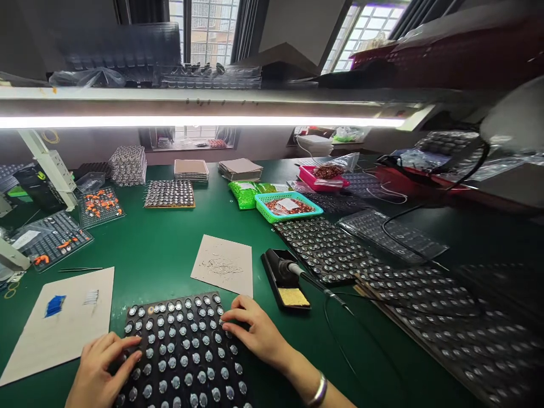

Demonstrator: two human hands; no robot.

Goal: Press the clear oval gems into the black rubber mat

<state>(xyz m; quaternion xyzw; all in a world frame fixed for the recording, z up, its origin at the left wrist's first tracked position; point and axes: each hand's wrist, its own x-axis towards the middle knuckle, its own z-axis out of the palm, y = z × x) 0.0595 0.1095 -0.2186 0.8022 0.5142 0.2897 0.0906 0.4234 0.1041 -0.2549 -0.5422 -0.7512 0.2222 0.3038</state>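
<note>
Rows of round silvery parts (184, 360) fill the black tray (168, 301) in front of you, which lies at the near edge of the green tabletop (165, 243), left of that edge's middle. One seat in its far row, toward the far left corner, shows no silvery part.

Your left hand (104, 362) is at the tray's left edge, thumb and forefinger reaching over it with their tips a little apart. Your right hand (253, 331) is at the right edge, near the far right corner; its thumb and forefinger almost meet beside a part, but you cannot tell from this view whether they pinch it. A silvery bracelet (319, 390) circles your right wrist.

Toward the tabletop's left edge lies a pale sheet (32, 345) bearing a blue bundle (54, 306), with tweezers (80, 270) just beyond it. Past the tray's far right corner, another sheet (210, 246) carries thin dark strands (223, 266). To its right, a soldering iron (295, 269) rests in a black stand (268, 260) with a yellow sponge (293, 296). Further black trays (327, 249) of similar parts run along the tabletop's right side.
</note>
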